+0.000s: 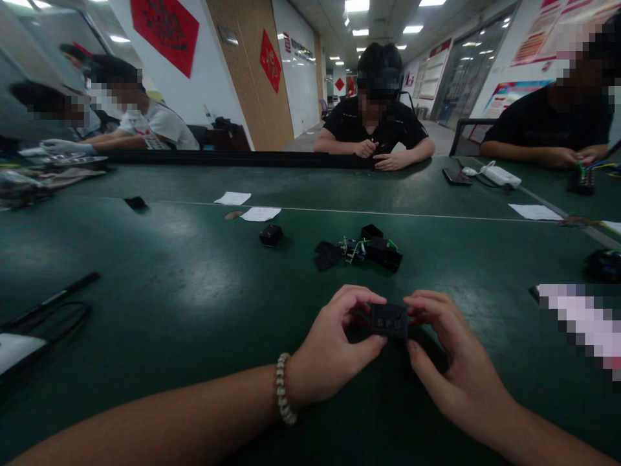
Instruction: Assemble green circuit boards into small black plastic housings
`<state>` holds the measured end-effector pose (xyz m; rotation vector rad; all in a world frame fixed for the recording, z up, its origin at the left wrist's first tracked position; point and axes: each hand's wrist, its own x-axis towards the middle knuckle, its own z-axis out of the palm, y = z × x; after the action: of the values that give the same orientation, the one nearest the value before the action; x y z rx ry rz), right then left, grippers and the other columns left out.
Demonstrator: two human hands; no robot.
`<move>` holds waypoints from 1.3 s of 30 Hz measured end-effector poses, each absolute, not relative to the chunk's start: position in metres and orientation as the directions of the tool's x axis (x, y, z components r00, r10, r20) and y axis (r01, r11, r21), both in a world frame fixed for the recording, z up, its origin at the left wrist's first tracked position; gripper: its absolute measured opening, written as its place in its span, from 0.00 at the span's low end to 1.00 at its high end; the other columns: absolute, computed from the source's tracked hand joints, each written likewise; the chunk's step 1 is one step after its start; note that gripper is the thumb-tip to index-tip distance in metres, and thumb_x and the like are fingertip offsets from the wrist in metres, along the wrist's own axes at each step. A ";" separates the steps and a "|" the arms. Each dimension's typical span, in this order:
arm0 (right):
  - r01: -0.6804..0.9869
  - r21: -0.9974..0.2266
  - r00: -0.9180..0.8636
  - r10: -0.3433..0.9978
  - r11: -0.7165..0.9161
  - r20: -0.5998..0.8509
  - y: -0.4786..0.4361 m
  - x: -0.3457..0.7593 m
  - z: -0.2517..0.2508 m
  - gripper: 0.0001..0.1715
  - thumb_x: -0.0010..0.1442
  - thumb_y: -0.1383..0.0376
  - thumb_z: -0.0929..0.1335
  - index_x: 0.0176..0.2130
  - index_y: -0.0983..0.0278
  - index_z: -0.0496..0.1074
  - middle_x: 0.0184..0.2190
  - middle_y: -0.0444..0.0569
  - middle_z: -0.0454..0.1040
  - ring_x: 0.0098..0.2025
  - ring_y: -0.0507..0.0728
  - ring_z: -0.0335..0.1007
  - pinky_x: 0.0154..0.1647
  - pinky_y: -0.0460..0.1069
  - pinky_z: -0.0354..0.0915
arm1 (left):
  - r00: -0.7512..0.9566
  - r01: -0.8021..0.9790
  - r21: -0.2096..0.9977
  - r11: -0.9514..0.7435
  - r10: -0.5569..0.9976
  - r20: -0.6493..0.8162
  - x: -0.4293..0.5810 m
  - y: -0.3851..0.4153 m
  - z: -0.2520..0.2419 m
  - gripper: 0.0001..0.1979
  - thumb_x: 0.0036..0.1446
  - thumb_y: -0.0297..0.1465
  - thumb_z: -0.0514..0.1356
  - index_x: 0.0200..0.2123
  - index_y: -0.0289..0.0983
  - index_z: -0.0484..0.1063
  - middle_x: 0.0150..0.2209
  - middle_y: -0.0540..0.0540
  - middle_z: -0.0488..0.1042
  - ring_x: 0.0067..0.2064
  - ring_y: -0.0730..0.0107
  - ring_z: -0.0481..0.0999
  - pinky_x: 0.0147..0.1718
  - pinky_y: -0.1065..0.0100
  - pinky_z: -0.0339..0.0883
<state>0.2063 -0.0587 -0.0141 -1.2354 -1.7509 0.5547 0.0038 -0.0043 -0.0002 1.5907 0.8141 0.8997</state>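
A small black box-shaped part (389,320) with pale markings on its face is held low over the green table (194,278), close to me. My left hand (334,349), with a bead bracelet on the wrist, pinches its left end between thumb and fingers. My right hand (449,353) grips its right end the same way. Farther out lies a cluster of black housings with small wired pieces (369,251), and a single black cube (270,234) sits to its left.
Paper slips (261,213) lie near the white line across the table. A black pen and cable (53,304) rest at the left. A phone (457,176) and white charger (499,175) sit at far right. Other people sit at the far side and to the left.
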 end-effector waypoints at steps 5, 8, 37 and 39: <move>0.496 -0.787 -0.127 0.927 0.367 0.352 -0.057 0.205 -0.014 0.30 0.62 0.74 0.67 0.59 0.54 0.64 0.55 0.53 0.65 0.53 0.63 0.72 0.50 0.62 0.76 | 0.486 0.037 0.984 -0.176 0.863 0.136 0.004 -0.004 0.001 0.20 0.53 0.22 0.66 0.49 0.39 0.75 0.53 0.43 0.71 0.52 0.59 0.77 0.51 0.57 0.74; 0.500 -0.789 -0.129 0.931 0.357 0.340 -0.056 0.206 -0.014 0.28 0.62 0.73 0.68 0.58 0.54 0.65 0.55 0.53 0.66 0.54 0.64 0.72 0.52 0.63 0.76 | 0.495 0.030 0.985 -0.167 0.859 0.131 0.004 -0.004 0.001 0.20 0.53 0.22 0.67 0.49 0.39 0.75 0.53 0.43 0.71 0.51 0.59 0.77 0.50 0.57 0.75; 0.500 -0.820 -0.083 0.958 0.279 0.276 -0.053 0.206 -0.009 0.16 0.66 0.67 0.67 0.53 0.57 0.70 0.52 0.53 0.73 0.50 0.63 0.77 0.49 0.62 0.78 | 0.425 0.506 0.789 -0.349 0.896 0.124 -0.017 0.042 0.008 0.21 0.59 0.30 0.63 0.57 0.40 0.73 0.61 0.37 0.65 0.60 0.45 0.70 0.53 0.46 0.72; 0.504 -0.819 -0.079 0.959 0.273 0.270 -0.052 0.205 -0.008 0.17 0.66 0.67 0.67 0.53 0.57 0.71 0.52 0.53 0.73 0.49 0.62 0.77 0.49 0.62 0.78 | 0.446 0.557 0.704 -0.441 0.873 0.195 -0.019 0.049 0.005 0.21 0.61 0.32 0.63 0.57 0.39 0.73 0.65 0.36 0.62 0.67 0.40 0.62 0.64 0.39 0.61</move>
<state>0.2049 -0.0524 -0.0083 -1.3494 -1.7118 0.6894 -0.0189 0.0488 0.0046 2.1455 1.1935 0.7470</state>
